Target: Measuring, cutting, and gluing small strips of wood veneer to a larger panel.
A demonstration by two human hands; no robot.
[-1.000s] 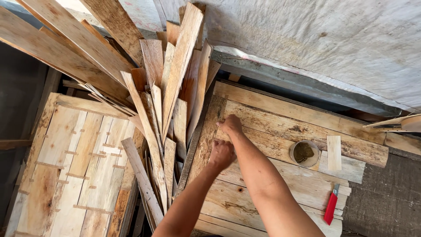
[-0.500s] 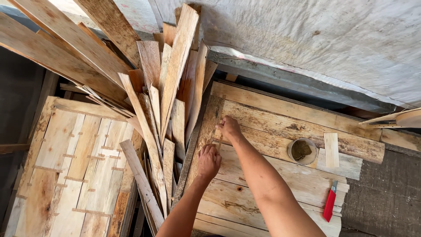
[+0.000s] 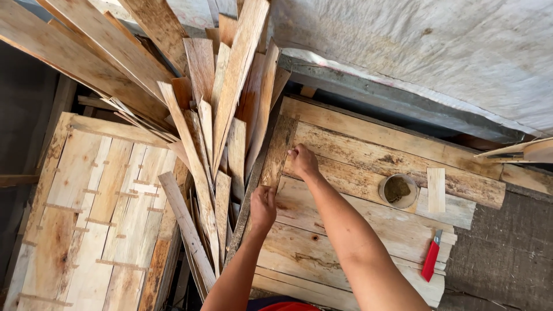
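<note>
pallet top (image 3: pixel 368 230) is our landmark. slat heap (image 3: pixel 213 132) leans just beyond its left edge. along that edge stands a dark plank (image 3: pixel 275 155): our left hand (image 3: pixel 262 208) grips its lower part, our right hand (image 3: pixel 302 162) pinches its upper side. tin (image 3: pixel 397 190) and red knife (image 3: pixel 431 262) lie rightward. splinters likely; the plank could slip and topple the heap.

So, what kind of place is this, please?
Probably a rough woodworking or pallet workshop: a heap of loose bare wooden slats, an assembled pale plank panel, and a red-handled utility knife on the worn plank worktop.
</note>
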